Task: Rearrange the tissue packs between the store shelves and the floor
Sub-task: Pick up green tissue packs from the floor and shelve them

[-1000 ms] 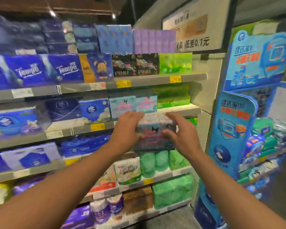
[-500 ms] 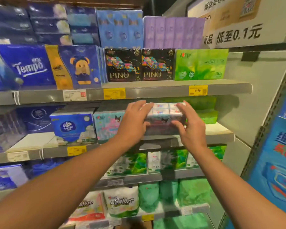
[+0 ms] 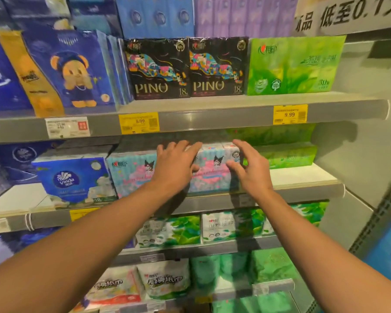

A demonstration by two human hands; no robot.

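Pack (image 3: 212, 168) now shelved; two hands (image 3: 215, 168)

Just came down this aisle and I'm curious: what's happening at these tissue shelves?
A person is stocking tissues. Both hands are on a pink and pale-blue cartoon tissue pack that sits on the second shelf, beside a matching pack and next to green packs. The left hand lies over its left front with fingers spread; the right hand touches its right side, fingers loose. Neither has a firm grip, so the pack looks placed, with the hands just nudging or releasing it.
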